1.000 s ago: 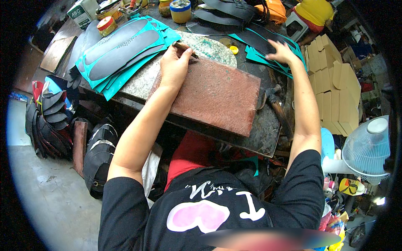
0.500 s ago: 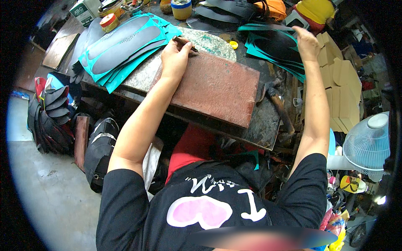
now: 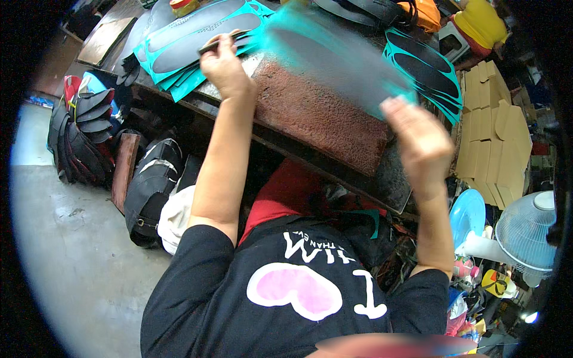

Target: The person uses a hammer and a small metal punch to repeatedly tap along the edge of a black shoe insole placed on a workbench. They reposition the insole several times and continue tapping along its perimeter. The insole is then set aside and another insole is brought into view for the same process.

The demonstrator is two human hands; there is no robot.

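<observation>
My right hand, smeared by motion, pinches the near corner of a teal-edged black sheet. That sheet is blurred and hangs over a rough reddish-brown slab on the workbench. My left hand is closed around a thin dark piece with a brown edge; its exact kind I cannot make out. Just beyond that hand, a stack of teal sheets with dark sole-shaped panels lies at the left. Another stack of teal sheets with black panels is fanned out at the right.
Tan cardboard pieces stand right of the bench, above a pale blue fan. Bundled black sole-shaped pieces and a black bag are at the left. A person in yellow is at the far right.
My right hand has come left and nearer from the right stack, bringing a sheet over the slab. My left hand has shifted left with its dark piece. The whole view has shifted.
</observation>
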